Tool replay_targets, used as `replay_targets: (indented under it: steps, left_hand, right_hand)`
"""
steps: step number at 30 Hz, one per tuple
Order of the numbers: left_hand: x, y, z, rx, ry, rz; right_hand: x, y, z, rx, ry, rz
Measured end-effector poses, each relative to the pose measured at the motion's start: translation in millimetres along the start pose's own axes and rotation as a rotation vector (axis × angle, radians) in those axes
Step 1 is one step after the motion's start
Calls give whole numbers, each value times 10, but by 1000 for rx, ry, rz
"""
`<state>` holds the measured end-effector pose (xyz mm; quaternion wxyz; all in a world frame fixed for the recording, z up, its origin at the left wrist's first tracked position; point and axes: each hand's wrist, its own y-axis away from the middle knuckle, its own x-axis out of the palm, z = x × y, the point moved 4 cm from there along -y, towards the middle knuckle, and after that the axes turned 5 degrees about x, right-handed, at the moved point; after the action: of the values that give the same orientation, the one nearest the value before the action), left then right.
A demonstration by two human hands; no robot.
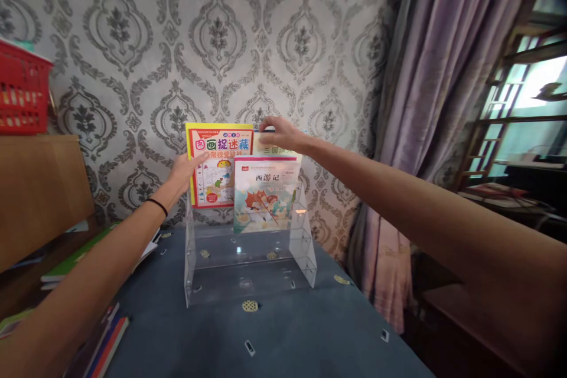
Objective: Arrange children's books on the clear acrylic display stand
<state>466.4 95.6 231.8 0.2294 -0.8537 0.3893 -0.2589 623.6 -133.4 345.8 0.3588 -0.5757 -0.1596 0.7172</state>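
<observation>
A clear acrylic tiered book rack [303, 242] stands on the dark blue tablecloth. In its upper tiers, a red-bordered picture book [212, 180] is at the left, with a yellow-edged book [191, 128] behind it. My left hand [181, 172] grips the picture book's left edge, thumb across the front cover. A cream book [283, 149] stands at the right, partly covered by a pink-topped storybook [266, 195] one tier forward. My right hand [280, 133] reaches over from the right, its fingers bent and closed at the cream book's top edge, close to the picture book's upper right corner.
Several books [104, 342] lie at the table's left, with a green book [66, 266] farther back. A red plastic basket [24, 85] rests on a wooden cabinet [44, 189]. Patterned wallpaper is behind the rack; a purple curtain [425, 100] hangs to the right.
</observation>
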Motion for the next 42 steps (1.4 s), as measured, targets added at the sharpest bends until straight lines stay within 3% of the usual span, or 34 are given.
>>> replay_targets:
  steps: [18,21,24,27,31,34,42]
  left_hand:
    - [-19,25,-50,-7,-92,128]
    - [-60,-12,-141,95,-216,85]
    - [-76,-12,-417,347,-499,-41]
    - [103,107,-816,726,-1005,-93]
    - [598,278,-1051,1024,-1527,220]
    - [891,308,-1011,1078,-1754,376]
    - [1121,162,-924,928,-1757,319]
  right_hand:
    - [83,-37,164,-33,57,-18]
    - [108,-67,158,-50,71,-27]
    - [125,-92,145,-74,99,-42]
    - [138,-104,132,-100,125,-51]
    - [140,-102,115,-116,137,-62]
    - [134,-89,119,-133,131,-64]
    - [83,-56,116,-180,81,-65]
